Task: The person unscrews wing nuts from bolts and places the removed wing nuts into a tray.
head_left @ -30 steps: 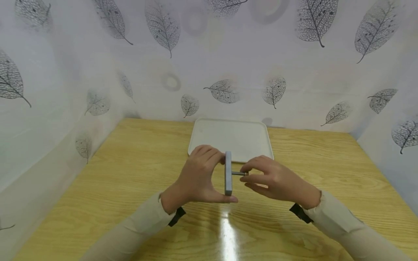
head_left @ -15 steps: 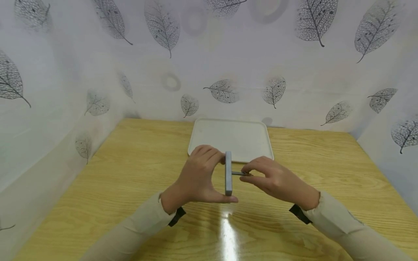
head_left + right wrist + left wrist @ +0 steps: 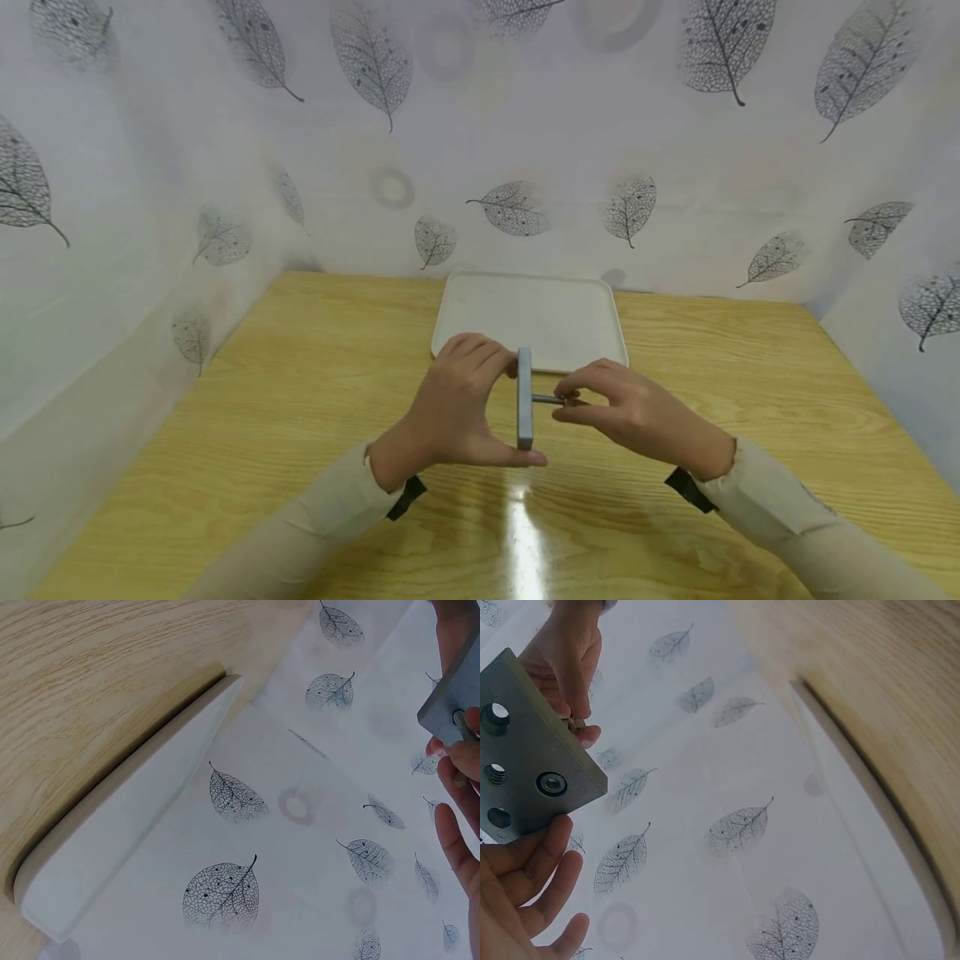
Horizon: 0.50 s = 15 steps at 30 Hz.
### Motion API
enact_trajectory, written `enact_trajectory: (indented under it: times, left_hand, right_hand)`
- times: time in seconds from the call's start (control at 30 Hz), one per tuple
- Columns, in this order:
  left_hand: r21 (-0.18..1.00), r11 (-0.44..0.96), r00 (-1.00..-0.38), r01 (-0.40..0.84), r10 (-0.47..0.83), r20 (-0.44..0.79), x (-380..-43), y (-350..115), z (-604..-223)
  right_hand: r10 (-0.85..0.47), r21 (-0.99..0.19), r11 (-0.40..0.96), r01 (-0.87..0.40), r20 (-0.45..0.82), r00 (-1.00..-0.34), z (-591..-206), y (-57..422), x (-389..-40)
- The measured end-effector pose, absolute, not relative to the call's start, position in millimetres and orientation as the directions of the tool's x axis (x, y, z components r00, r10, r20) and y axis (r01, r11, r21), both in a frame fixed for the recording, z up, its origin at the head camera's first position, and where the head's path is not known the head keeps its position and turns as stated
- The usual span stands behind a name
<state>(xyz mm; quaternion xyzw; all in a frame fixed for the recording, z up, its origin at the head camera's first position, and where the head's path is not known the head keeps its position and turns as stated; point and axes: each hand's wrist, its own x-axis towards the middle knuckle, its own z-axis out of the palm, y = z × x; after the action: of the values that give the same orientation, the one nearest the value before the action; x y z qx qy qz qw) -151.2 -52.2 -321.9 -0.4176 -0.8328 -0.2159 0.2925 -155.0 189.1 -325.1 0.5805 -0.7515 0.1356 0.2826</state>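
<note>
Upright between thumb and fingers, my left hand (image 3: 457, 408) holds a grey metal plate (image 3: 524, 400) above the table. The left wrist view shows several round holes in the plate, with the socket head of a bolt (image 3: 552, 784) seated in one of them. The bolt's shank (image 3: 547, 399) sticks out of the plate's right face. At its free end my right hand (image 3: 637, 414) pinches a small brass-coloured nut (image 3: 570, 399) with thumb and fingertips, which partly hide it. In the right wrist view, the right fingers are close to the plate (image 3: 454, 705).
A shallow white tray (image 3: 525, 308) lies on the wooden table (image 3: 337, 358) behind the hands, near the back edge. A pale curtain (image 3: 300, 167) printed with dark leaves surrounds the table at the back and sides.
My right thumb and fingers have shifted their pinch round the nut at the bolt's end. The left hand and the plate stay in place.
</note>
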Motion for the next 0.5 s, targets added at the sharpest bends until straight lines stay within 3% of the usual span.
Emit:
enact_trajectory:
  times: [0.5]
  left_hand:
    - [0.124, 0.568, -0.497, 0.814, 0.570, 0.654, -151.6, -52.9, -323.8]
  right_hand:
    - [-0.845, 0.232, 0.297, -0.926, 0.515, -0.142, -323.3, 188.5, -153.8]
